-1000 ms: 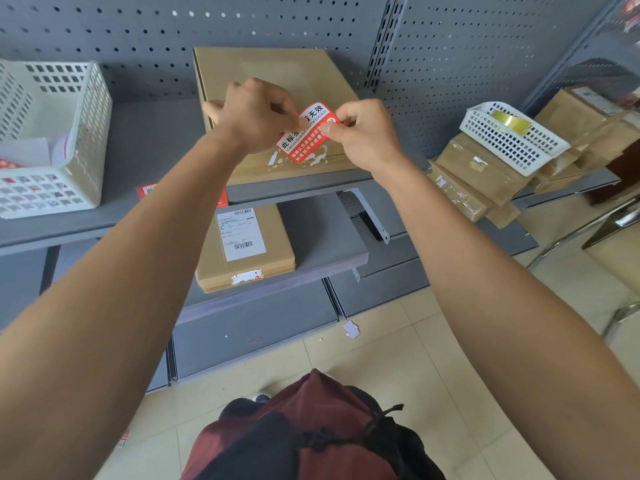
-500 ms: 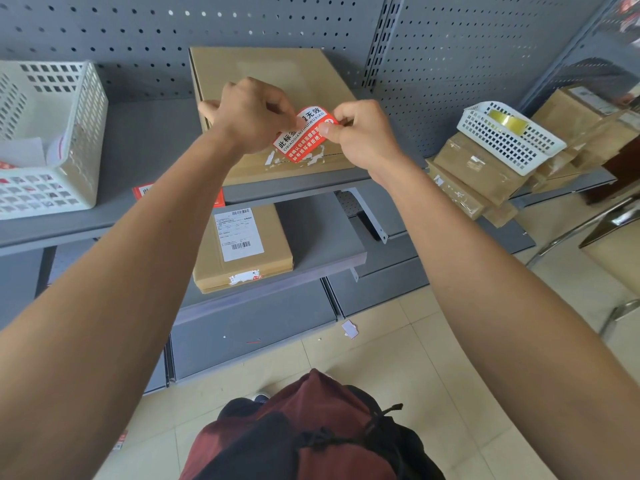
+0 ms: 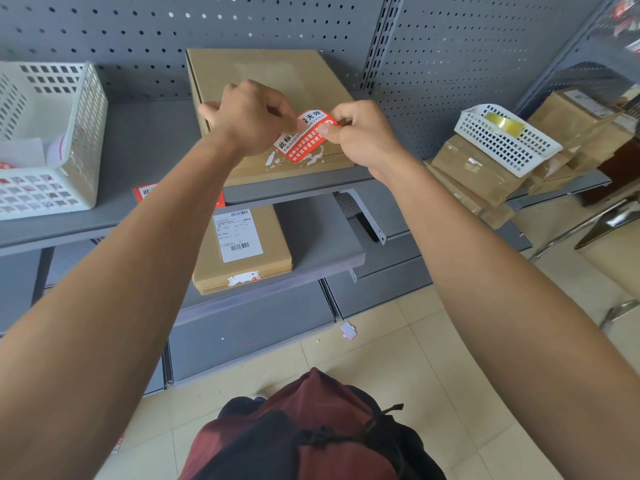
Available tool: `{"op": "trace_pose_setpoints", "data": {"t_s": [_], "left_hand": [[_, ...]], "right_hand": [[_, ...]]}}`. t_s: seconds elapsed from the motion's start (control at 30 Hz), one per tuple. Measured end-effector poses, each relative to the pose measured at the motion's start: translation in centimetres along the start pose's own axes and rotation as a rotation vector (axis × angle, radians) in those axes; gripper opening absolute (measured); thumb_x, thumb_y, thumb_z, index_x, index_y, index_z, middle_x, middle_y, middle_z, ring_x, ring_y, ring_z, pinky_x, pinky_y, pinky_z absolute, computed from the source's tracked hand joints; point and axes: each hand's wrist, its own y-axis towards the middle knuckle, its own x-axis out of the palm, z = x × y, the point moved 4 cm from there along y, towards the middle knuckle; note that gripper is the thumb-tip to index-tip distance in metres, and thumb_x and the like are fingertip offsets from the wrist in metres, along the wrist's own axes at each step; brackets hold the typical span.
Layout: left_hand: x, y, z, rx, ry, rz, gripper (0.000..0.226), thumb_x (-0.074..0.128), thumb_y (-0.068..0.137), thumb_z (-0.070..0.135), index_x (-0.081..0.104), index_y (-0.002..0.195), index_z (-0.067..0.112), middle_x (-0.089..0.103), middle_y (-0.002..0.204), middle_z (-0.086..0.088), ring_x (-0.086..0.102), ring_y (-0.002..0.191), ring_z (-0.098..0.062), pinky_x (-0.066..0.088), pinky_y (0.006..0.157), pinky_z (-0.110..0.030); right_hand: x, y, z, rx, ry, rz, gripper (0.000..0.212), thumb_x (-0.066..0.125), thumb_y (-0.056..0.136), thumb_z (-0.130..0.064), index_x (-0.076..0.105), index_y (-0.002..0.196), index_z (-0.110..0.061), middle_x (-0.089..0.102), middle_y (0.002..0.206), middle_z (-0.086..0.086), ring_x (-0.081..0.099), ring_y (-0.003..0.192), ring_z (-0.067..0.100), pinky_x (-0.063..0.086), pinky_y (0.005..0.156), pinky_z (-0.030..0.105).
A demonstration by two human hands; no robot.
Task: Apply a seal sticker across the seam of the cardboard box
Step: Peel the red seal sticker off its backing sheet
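Both hands hold the red seal sticker [image 3: 304,135] above the cardboard box [image 3: 273,81] at the shelf [image 3: 145,140] front edge: left hand [image 3: 251,117] fingers and right hand [image 3: 360,133] fingers each pinch one end

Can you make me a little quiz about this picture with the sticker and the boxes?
1. True or false: both hands hold the red sticker.
2. What lies in the small white basket on the right?
3. Is the sticker pressed flat on the cardboard box yet?

Key: 1. True: left hand and right hand pinch its ends. 2. A yellowish tape roll. 3. No, it is still lifted.
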Motion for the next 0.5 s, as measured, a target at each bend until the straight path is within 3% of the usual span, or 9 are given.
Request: {"op": "trace_pose_setpoints", "data": {"t_s": [0.17, 0.3, 0.4, 0.5], "left_hand": [[0.0, -0.1, 0.1, 0.012, 0.01, 0.019, 0.024, 0.073, 0.08, 0.053, 0.068, 0.066, 0.034, 0.067, 0.075, 0.016, 0.055, 0.115, -0.019, 0.019, 0.081, -0.041], [-0.1, -0.5, 0.4, 0.045, 0.039, 0.088, 0.021, 0.072, 0.083, 0.052, 0.071, 0.077, 0.032, 0.072, 0.086, 0.011, 0.058, 0.101, -0.016, 0.02, 0.082, -0.04], [-0.2, -1.0, 0.6, 0.069, 0.049, 0.133, 0.019, 0.072, 0.084, 0.051, 0.07, 0.077, 0.033, 0.069, 0.083, 0.012, 0.056, 0.092, -0.012, 0.021, 0.083, -0.04], [-0.3, -1.4, 0.5, 0.094, 0.046, 0.158, 0.018, 0.073, 0.082, 0.051, 0.069, 0.075, 0.034, 0.068, 0.082, 0.013, 0.056, 0.091, -0.012, 0.021, 0.083, -0.039]], "right_hand": [[0.1, 0.2, -0.1, 0.001, -0.031, -0.02, 0.017, 0.066, 0.094, -0.023, 0.074, 0.101, -0.01, 0.072, 0.097, 0.003, 0.059, 0.082, 0.009, 0.046, 0.072, 0.023], [-0.1, 0.1, 0.0, -0.025, -0.032, -0.03, 0.014, 0.066, 0.094, -0.023, 0.074, 0.101, -0.013, 0.071, 0.095, 0.002, 0.059, 0.081, 0.007, 0.046, 0.073, 0.023], [-0.3, 0.1, -0.1, -0.082, -0.069, -0.022, 0.012, 0.068, 0.092, -0.025, 0.074, 0.098, -0.016, 0.073, 0.096, 0.006, 0.059, 0.08, 0.009, 0.051, 0.08, 0.033], [-0.4, 0.2, -0.3, -0.139, -0.158, 0.062, 0.006, 0.071, 0.084, -0.028, 0.073, 0.084, -0.023, 0.062, 0.083, -0.01, 0.055, 0.076, 0.008, 0.051, 0.087, 0.048]]}}
